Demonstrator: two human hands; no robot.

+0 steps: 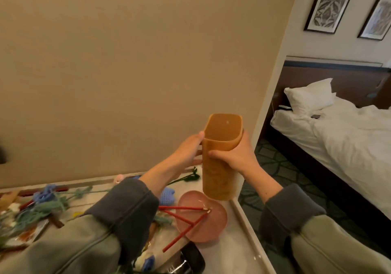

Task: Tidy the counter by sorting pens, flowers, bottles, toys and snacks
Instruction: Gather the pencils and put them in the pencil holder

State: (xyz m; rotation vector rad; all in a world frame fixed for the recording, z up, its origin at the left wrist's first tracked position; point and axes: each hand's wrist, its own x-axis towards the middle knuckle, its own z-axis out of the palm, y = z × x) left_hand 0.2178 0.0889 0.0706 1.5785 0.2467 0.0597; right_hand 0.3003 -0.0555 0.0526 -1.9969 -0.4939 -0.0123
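Note:
A tall orange-brown vase with an empty square mouth is lifted above the right end of the counter. My right hand grips its right side near the rim, thumb across the front. My left hand touches its left side with straight fingers. Below it a pink bowl holds red pens that stick out over its rim. Crocheted flowers in blue and green lie heaped at the left. A blue knitted toy lies partly behind my left sleeve.
A dark bottle lies at the counter's front edge. A green crocheted stem lies by the wall. The marble counter ends at a raised rim on the right, with carpet and a bed beyond.

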